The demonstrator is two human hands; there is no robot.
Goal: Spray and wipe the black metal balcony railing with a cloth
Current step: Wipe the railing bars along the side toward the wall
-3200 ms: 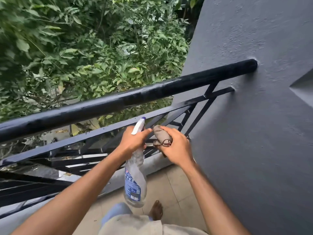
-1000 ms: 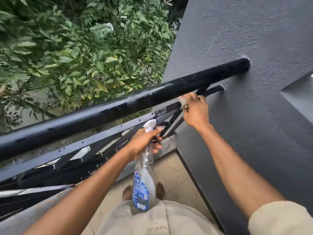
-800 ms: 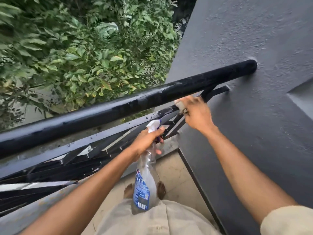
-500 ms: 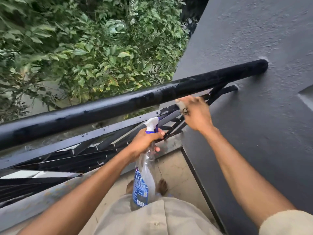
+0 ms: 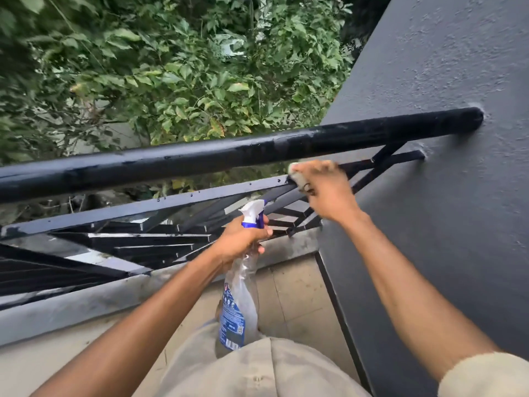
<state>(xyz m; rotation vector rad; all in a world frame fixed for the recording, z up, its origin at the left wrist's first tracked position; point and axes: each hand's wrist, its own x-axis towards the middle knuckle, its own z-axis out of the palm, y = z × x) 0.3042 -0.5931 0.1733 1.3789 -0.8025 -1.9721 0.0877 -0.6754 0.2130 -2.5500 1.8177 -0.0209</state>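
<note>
A big dark grey wall [image 5: 443, 224] is filling the right side and closing off that way. Thick green bushes [image 5: 171, 67] are growing on the far side of the railing. The black railing [image 5: 200, 156] is running from the left edge across to the wall, and its round top bar is going right into the wall. Under the top bar a flat bar [image 5: 171, 200] is running the same way, with slanted bars crossing below it. Only a thin gap is showing between these two bars. A grey ledge [image 5: 86, 302] is sitting under the railing. The tiled floor [image 5: 294, 287] is lying between the ledge and the wall, leaving some open room there.

The spray bottle [image 5: 237, 305] is hanging down in front of the person's pale shirt [image 5: 257, 368], with its white nozzle up near the slanted bars. The left hand [image 5: 240, 239] is wrapping its grip around the bottle's neck. The right hand [image 5: 329, 190] is looking blurry and is reaching in just under the top bar, near the wall end. Its grip is squeezing a small pale cloth [image 5: 297, 176] against the flat bar.
</note>
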